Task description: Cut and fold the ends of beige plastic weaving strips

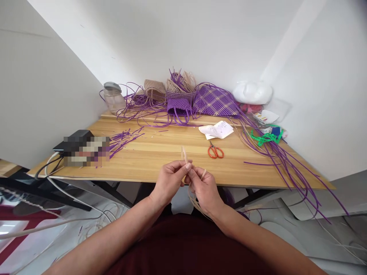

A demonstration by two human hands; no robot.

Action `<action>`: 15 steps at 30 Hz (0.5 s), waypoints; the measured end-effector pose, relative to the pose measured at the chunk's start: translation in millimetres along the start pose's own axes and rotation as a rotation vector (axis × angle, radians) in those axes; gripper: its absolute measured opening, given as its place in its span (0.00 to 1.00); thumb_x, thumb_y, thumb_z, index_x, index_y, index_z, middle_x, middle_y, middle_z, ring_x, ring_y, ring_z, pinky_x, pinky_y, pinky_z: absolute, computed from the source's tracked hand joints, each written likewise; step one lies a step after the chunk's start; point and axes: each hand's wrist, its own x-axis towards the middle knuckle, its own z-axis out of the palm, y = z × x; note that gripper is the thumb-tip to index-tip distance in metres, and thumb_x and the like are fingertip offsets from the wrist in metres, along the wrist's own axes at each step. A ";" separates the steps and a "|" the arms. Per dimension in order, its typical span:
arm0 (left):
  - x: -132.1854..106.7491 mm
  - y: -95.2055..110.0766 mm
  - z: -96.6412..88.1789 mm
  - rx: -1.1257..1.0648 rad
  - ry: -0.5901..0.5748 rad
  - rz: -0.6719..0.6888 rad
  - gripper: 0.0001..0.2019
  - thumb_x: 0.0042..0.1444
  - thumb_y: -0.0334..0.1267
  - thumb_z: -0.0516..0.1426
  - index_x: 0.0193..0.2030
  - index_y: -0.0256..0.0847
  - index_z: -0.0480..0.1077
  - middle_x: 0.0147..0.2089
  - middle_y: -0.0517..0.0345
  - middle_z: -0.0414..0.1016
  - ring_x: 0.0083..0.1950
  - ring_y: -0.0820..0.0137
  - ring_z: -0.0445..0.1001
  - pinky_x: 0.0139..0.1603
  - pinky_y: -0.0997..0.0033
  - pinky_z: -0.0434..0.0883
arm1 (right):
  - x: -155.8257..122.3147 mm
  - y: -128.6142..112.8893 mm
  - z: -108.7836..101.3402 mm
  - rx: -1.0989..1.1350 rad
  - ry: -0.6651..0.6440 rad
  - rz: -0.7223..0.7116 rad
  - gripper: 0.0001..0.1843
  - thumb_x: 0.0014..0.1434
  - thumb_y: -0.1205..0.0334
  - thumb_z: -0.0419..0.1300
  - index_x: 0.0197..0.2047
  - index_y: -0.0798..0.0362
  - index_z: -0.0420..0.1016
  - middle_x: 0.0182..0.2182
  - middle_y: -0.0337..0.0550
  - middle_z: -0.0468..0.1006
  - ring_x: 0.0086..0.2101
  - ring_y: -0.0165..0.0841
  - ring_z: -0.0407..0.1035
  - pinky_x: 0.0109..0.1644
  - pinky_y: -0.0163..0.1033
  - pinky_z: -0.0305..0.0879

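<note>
From the head view we see our left hand [169,180] and right hand [203,188] meeting just in front of the worktop [160,152] edge, both pinched shut on thin beige strips [185,156]. One end sticks up between the fingertips; the rest trail down past the right wrist. We judge the slick strips could slip from so light a pinch, or kink if bent sharply. Red-handled scissors [215,151] lie just beyond, purple strands [275,156] to the right.

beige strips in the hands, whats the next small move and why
Probably slide the left hand up to the strip tip and square it. Both hands pinch the strips together at the table edge; the right hand has the rest trailing below.
</note>
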 end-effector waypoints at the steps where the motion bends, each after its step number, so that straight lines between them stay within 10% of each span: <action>1: 1.4 0.4 -0.2 0.011 0.011 0.023 0.13 0.54 0.47 0.62 0.37 0.38 0.78 0.51 0.50 0.78 0.36 0.72 0.74 0.25 0.77 0.67 | 1.1 0.3 -0.3 0.017 -0.003 0.003 0.21 0.60 0.44 0.62 0.28 0.55 0.69 0.20 0.35 0.65 0.16 0.22 0.46 0.20 0.35 0.40; 7: 8.8 2.9 -1.3 0.092 0.056 0.192 0.07 0.54 0.41 0.62 0.31 0.40 0.79 0.56 0.47 0.74 0.63 0.59 0.65 0.44 0.72 0.71 | 7.0 6.6 0.2 0.041 -0.008 -0.001 0.22 0.59 0.44 0.62 0.27 0.55 0.68 0.21 0.35 0.64 0.17 0.21 0.45 0.21 0.34 0.39; 12: 13.8 -0.9 -4.1 -0.014 0.019 0.155 0.10 0.55 0.43 0.62 0.32 0.37 0.78 0.49 0.49 0.77 0.33 0.74 0.72 0.30 0.74 0.68 | 8.8 -3.3 -6.5 -0.172 -0.080 0.004 0.25 0.61 0.40 0.58 0.28 0.56 0.73 0.19 0.36 0.65 0.18 0.24 0.51 0.22 0.34 0.47; 15: 15.0 -0.6 -10.8 -0.025 -0.016 0.105 0.11 0.57 0.43 0.61 0.33 0.36 0.77 0.38 0.52 0.79 0.31 0.75 0.71 0.26 0.78 0.66 | 22.5 -25.0 -37.0 -0.561 -0.131 -0.032 0.23 0.62 0.42 0.57 0.35 0.55 0.78 0.27 0.42 0.77 0.27 0.31 0.67 0.32 0.36 0.60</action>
